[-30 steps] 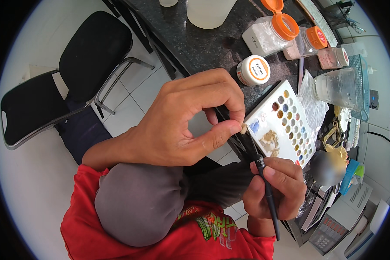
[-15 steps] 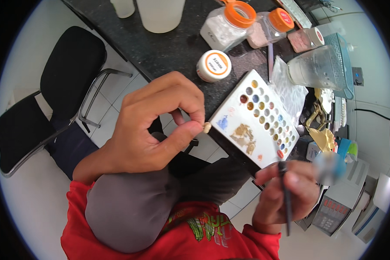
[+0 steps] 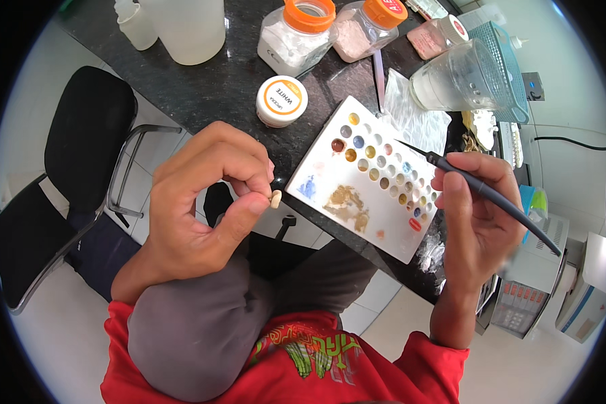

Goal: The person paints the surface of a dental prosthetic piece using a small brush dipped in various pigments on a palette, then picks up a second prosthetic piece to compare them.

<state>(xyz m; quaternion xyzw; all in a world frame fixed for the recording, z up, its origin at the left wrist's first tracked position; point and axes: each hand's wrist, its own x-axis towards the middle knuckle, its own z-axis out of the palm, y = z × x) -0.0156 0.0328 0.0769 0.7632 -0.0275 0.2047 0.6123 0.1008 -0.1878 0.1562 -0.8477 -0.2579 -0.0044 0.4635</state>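
Taking the white palette (image 3: 398, 246) as the centre of the clock, the left hand (image 3: 205, 205) is at 9 o'clock, thumb and forefinger pinching a small cream piece (image 3: 275, 199) at its edge, with the other fingers curled in. The piece sits just off the palette's 9 o'clock corner, apart from it, past the table's edge. The right hand (image 3: 481, 212) is at 3 o'clock, gripping a dark brush (image 3: 508, 207) like a pen, its tip towards 10 o'clock and its tail towards 4. The tip hangs about the upper paint wells (image 3: 384, 182); whether it touches one cannot be told. Good handling here seems to call for a light pen grip and a steady wrist, so the tip meets one well without dragging colour into its neighbours. The brown smear (image 3: 347, 207) and blue smear (image 3: 307, 186) are best kept from mixing. The left pinch should be firm but gentle, leaving the face of the piece clear of skin. The white jar (image 3: 281, 101) between 10 and 11 o'clock and the clear cup (image 3: 444, 84) at 1 o'clock leave the brush room, though a wide sweep might knock the cup.
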